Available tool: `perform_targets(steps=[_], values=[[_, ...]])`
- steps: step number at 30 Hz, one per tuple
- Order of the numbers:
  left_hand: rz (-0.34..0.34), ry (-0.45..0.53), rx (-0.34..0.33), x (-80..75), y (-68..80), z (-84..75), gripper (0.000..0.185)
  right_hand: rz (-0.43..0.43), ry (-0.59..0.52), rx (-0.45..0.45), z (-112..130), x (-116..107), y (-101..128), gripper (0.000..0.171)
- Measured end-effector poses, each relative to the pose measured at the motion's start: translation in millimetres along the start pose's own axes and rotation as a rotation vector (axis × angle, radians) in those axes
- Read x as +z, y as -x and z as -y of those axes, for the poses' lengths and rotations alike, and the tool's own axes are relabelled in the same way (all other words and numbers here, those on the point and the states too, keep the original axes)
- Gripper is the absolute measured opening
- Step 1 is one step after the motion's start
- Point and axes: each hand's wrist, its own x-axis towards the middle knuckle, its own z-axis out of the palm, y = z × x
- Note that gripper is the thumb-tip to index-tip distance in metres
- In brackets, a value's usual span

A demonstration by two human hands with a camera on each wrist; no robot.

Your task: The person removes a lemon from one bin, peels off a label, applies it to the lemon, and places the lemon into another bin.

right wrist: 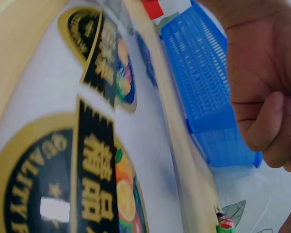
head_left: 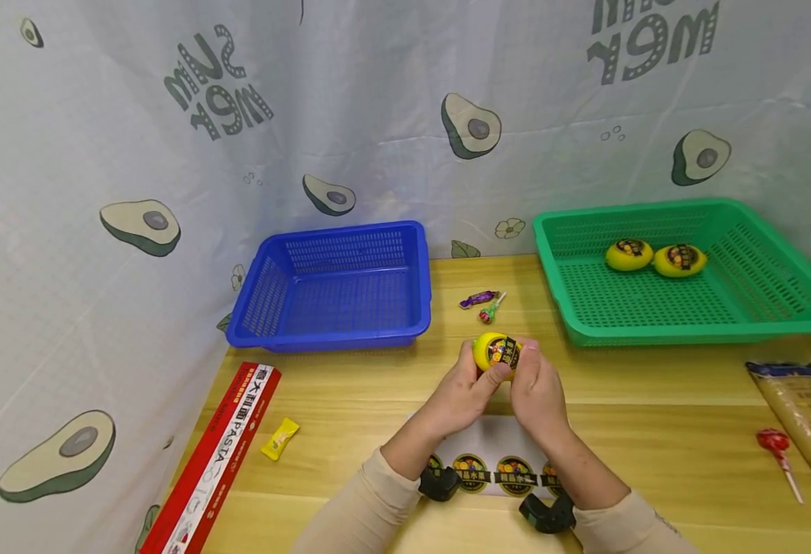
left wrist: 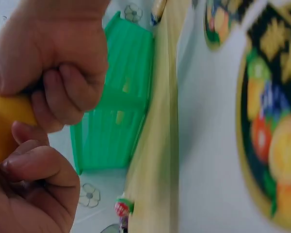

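Two-hand hold on labelled yellow fruit (head_left: 497,353)
Left hand (head_left: 464,392) grips from 8 o'clock, right hand (head_left: 535,391) pinches from 4 o'clock; label faces up, both hands equally near.

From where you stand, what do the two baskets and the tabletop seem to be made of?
The blue basket and green basket look like moulded plastic: uniform bright colour, slotted mesh walls, slight sheen. The tabletop looks like pale wood or a wood-look laminate, with plank lines and grain streaks; which one is unclear.
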Motion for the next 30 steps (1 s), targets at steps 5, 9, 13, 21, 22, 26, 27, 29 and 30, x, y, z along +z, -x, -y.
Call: perform_targets(steps=[5, 9, 13, 21, 22, 26, 27, 29, 30], values=[[0.072, -0.018, 0.010, -8.8, -2.2, -0.7, 0.041, 0.071, -0.058, 0.091, -1, -1, -3, 0.064], [0.112, -0.018, -0.016, -17.0, -3.6, -2.4, 0.035, 0.125, -0.129, 0.161, -1, -2, -5, 0.065], [0.105, -0.001, -0.049, -24.4, -3.5, -2.9, 0.037, 0.190, -0.181, 0.203, -2, -4, -7, 0.064], [0.039, 0.135, -0.070, -34.0, -4.5, -6.7, 0.040, 0.268, -0.235, 0.239, 2, -11, -12, 0.055], [0.034, 0.168, -0.064, -34.8, -4.5, -6.8, 0.041, 0.274, -0.241, 0.238, 3, -12, -12, 0.054], [0.025, 0.275, -0.068, -37.4, -4.1, -4.8, 0.046, 0.290, -0.241, 0.214, 4, -15, -13, 0.057], [0.025, 0.284, -0.074, -38.1, -3.8, -4.3, 0.046, 0.292, -0.235, 0.207, 5, -16, -13, 0.058], [0.025, 0.284, -0.081, -39.3, -3.4, -4.1, 0.048, 0.301, -0.225, 0.195, 6, -16, -13, 0.056], [0.027, 0.276, -0.081, -40.0, -3.3, -4.4, 0.048, 0.305, -0.219, 0.189, 7, -17, -13, 0.056]])
